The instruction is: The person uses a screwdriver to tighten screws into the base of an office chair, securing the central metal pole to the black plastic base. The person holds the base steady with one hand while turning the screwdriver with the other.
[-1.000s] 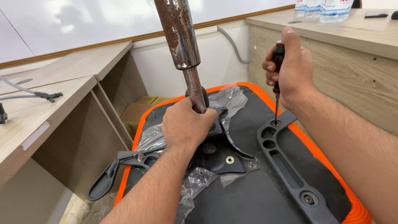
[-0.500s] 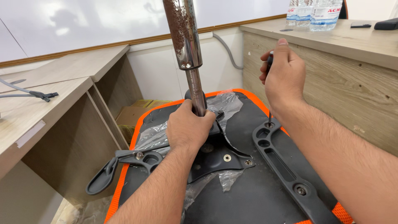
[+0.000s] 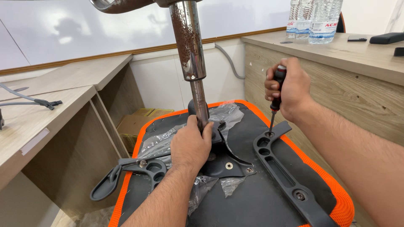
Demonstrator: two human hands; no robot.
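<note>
Head view: left hand (image 3: 191, 145) has its grip wrapped tight around the lower end of the gas-lift column (image 3: 198, 101), which stands upright on the black mounting plate (image 3: 227, 162) at the middle of the upturned chair seat (image 3: 261, 201). Right hand (image 3: 290, 88) has its grip clenched on the screwdriver (image 3: 275, 96), held near vertical, tip in the top hole of the right armrest bracket (image 3: 282, 168) along the seat's right edge. Left armrest bracket (image 3: 134, 174) overhangs the left edge. Clear plastic wrap (image 3: 210, 185) lies crumpled around the plate. Water bottles (image 3: 313, 19) stand on the desk (image 3: 357, 50) at right.
</note>
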